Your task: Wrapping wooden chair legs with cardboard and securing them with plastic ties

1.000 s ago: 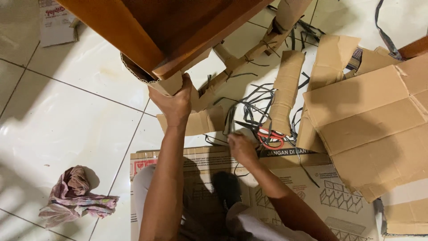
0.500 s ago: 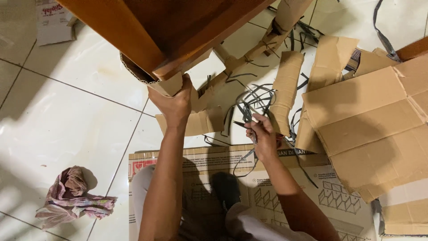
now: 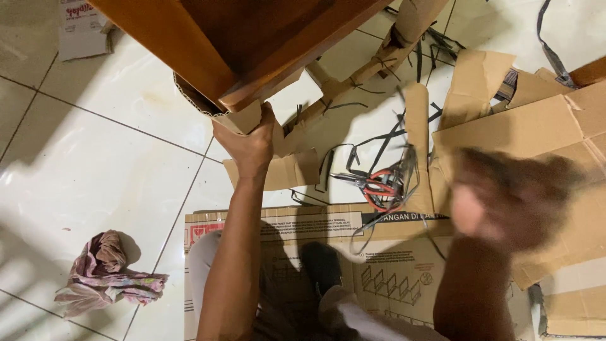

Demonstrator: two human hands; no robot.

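Note:
My left hand (image 3: 251, 146) grips the edge of a piece of corrugated cardboard (image 3: 243, 120) wrapped round the corner of a brown wooden piece of furniture (image 3: 233, 38). My right hand (image 3: 505, 196) is a blur in the air over the cardboard sheets at the right; what it holds, if anything, is not visible. Red-handled scissors (image 3: 377, 185) lie on the floor among several black plastic straps (image 3: 404, 161), left of my right hand. Some of the straps look lifted and smeared.
Flat brown cardboard sheets (image 3: 530, 145) cover the floor at the right. A flattened printed box (image 3: 385, 265) lies under my legs. A crumpled rag (image 3: 107, 275) sits on the white tiles at lower left, and a small carton (image 3: 79, 31) at top left.
My right hand left the straps and scissors and swung fast to the right and up. The straps shifted and the scissors came back into sight. My left hand kept its grip.

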